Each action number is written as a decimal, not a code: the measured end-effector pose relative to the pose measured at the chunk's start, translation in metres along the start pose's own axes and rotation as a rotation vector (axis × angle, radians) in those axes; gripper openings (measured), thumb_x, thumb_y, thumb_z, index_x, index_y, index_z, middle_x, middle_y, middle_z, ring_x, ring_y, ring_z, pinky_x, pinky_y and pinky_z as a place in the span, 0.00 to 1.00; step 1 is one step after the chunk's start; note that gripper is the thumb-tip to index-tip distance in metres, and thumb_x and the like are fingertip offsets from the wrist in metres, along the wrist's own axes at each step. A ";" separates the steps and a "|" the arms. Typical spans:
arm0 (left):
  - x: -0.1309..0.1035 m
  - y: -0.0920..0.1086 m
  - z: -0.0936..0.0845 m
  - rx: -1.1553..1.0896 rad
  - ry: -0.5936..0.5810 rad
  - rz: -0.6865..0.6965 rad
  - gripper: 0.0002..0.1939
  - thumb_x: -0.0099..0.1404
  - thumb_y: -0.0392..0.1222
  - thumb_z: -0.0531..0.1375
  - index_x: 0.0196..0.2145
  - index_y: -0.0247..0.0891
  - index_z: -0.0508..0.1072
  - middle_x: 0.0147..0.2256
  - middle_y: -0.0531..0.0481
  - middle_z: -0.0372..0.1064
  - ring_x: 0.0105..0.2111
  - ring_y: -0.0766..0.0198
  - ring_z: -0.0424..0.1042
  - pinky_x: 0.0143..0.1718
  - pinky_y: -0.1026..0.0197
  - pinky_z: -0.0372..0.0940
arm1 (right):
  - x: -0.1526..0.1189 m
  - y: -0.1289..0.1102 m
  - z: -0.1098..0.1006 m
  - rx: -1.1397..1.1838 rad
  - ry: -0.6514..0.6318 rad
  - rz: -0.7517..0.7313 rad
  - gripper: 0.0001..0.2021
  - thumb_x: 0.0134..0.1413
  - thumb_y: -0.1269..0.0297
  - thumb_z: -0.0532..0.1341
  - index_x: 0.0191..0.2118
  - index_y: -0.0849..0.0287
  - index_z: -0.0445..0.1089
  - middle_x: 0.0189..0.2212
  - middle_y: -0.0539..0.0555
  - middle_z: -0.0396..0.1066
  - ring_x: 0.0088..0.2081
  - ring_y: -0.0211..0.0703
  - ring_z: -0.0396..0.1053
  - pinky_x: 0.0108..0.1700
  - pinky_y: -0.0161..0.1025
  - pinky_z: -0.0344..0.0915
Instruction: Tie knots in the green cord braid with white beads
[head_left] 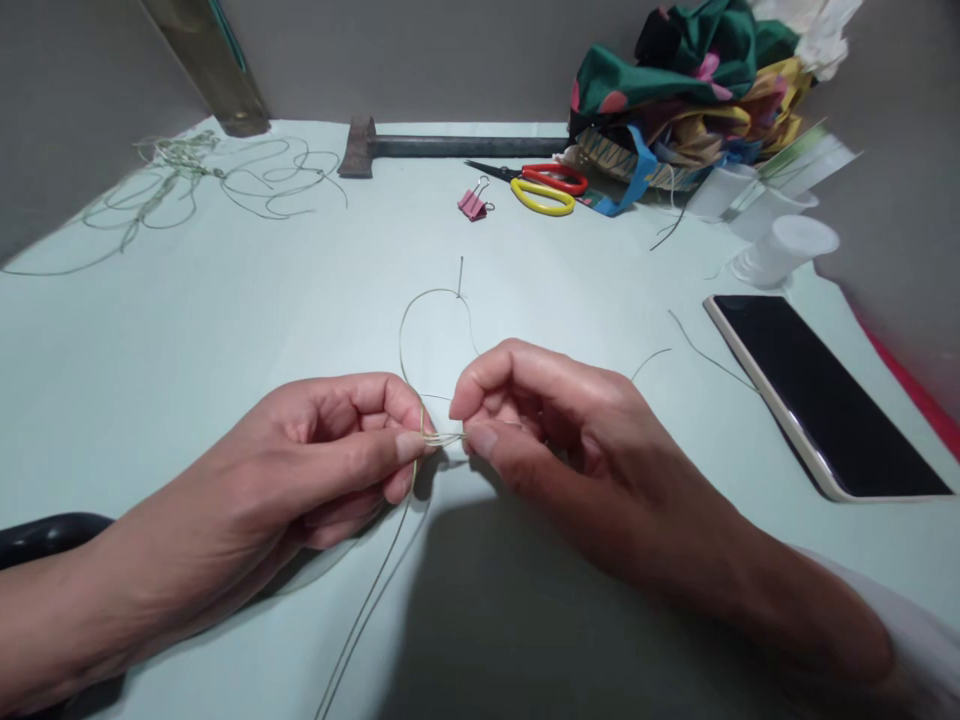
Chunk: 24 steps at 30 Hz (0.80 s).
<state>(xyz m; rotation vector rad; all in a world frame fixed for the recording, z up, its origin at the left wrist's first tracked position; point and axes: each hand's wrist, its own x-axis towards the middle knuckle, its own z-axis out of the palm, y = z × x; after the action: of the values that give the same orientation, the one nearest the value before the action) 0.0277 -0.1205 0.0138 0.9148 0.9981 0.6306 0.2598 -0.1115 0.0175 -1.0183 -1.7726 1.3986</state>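
Several thin pale green cords (444,438) run in a short bundle between my two hands, low over the table. My left hand (341,455) pinches one end of the bundle between thumb and fingertips. Thumb and fingers of my right hand (540,430) grip the other end. A cord loop (403,330) curves away above the hands to a nail or pin (461,275) standing upright in the table surface. Long strands trail from the left fingers toward the near edge. My fingers hide how the cords cross or knot.
Scissors (544,190), a pink binder clip (474,200) and a hammer (450,146) lie at the back. Tangled cord (180,165) spreads far left. Bundled cloth (690,80) and white spools (784,250) stand back right. A phone (829,400) lies right, a black object (52,538) left.
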 end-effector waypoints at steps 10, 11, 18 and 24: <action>-0.002 -0.006 -0.008 -0.097 -0.051 -0.021 0.12 0.72 0.49 0.77 0.33 0.41 0.86 0.27 0.56 0.69 0.20 0.76 0.47 0.17 0.75 0.49 | -0.010 0.017 0.008 -0.594 0.187 -0.599 0.11 0.68 0.80 0.62 0.44 0.54 0.74 0.47 0.47 0.80 0.49 0.38 0.73 0.54 0.41 0.69; -0.002 -0.006 -0.008 -0.093 -0.046 -0.029 0.13 0.71 0.50 0.77 0.33 0.41 0.85 0.27 0.55 0.69 0.20 0.75 0.48 0.18 0.75 0.50 | -0.012 0.017 0.010 -0.630 0.201 -0.593 0.12 0.68 0.80 0.62 0.44 0.53 0.74 0.46 0.45 0.80 0.48 0.38 0.72 0.53 0.41 0.68; 0.000 -0.008 -0.008 -0.088 -0.040 -0.045 0.15 0.70 0.53 0.79 0.35 0.41 0.86 0.27 0.55 0.69 0.20 0.76 0.46 0.17 0.76 0.49 | -0.009 0.017 0.016 -0.821 0.275 -0.612 0.12 0.76 0.77 0.60 0.41 0.53 0.75 0.40 0.43 0.77 0.44 0.38 0.68 0.48 0.42 0.63; 0.000 -0.006 -0.006 -0.091 -0.069 -0.023 0.13 0.69 0.51 0.79 0.32 0.43 0.86 0.25 0.58 0.66 0.19 0.76 0.43 0.16 0.76 0.49 | -0.006 0.025 0.010 -0.810 0.238 -0.696 0.14 0.74 0.83 0.59 0.44 0.55 0.75 0.41 0.45 0.77 0.42 0.41 0.67 0.47 0.46 0.61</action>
<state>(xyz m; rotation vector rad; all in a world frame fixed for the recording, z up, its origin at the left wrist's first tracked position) 0.0227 -0.1215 0.0070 0.8384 0.9099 0.6166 0.2583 -0.1188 -0.0092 -0.7497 -2.2323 0.1112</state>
